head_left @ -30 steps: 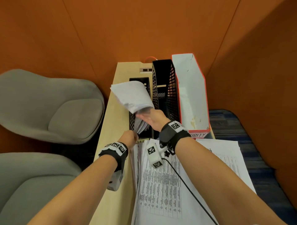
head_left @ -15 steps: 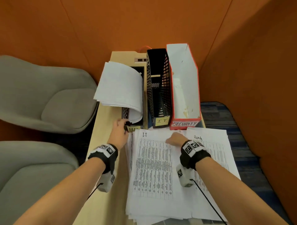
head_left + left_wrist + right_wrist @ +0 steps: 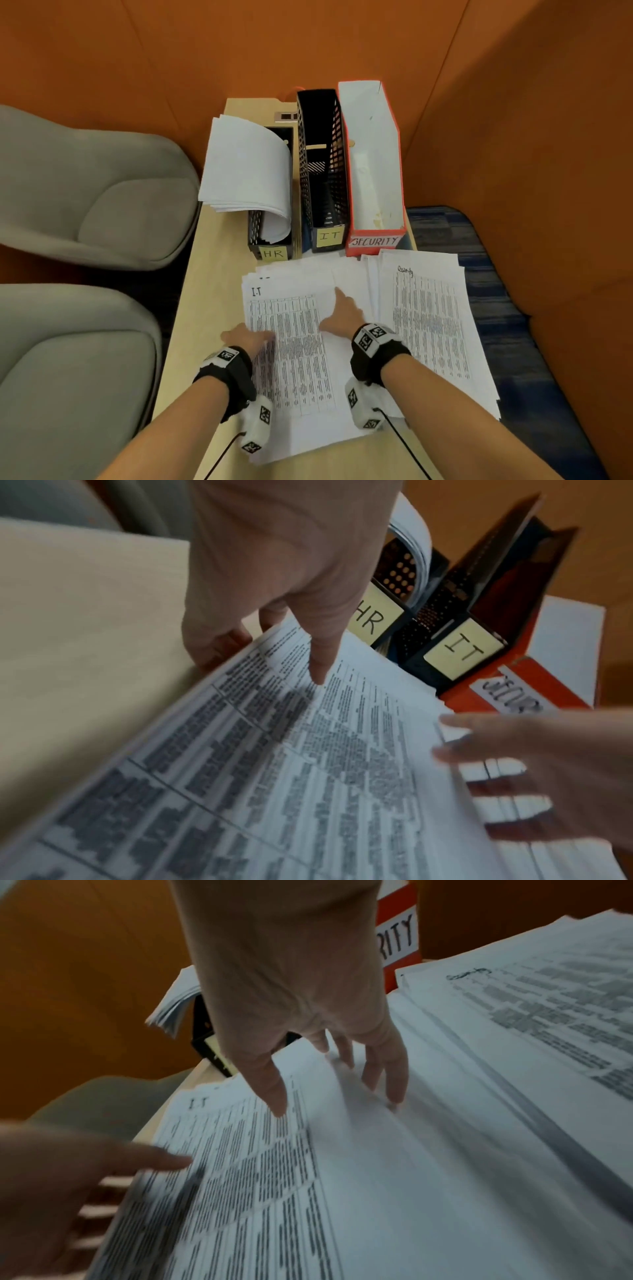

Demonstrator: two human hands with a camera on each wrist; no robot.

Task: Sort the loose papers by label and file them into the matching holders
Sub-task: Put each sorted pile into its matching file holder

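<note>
Three holders stand at the back of the desk: a black mesh HR holder (image 3: 274, 254) with a sheaf of papers (image 3: 246, 164) curled out over its left side, an empty black mesh IT holder (image 3: 327, 236), and a red SECURITY holder (image 3: 373, 241). In front lie a paper stack marked IT (image 3: 294, 359) and, to its right, a stack with a handwritten security label (image 3: 428, 325). My left hand (image 3: 246, 337) pinches the IT stack's (image 3: 308, 777) left edge, thumb on top and fingers beneath. My right hand (image 3: 342, 311) rests with straight fingers on the same stack's (image 3: 257, 1177) right edge.
The desk (image 3: 205, 308) is narrow, with two grey chairs (image 3: 85, 192) close on its left and blue carpet (image 3: 496, 274) below on the right. Orange walls close in behind and to the right. A socket plate (image 3: 284, 116) sits behind the HR holder.
My right hand let go of the sheaf in the HR holder, and my left hand left that holder's front. Both hands came back to the IT stack.
</note>
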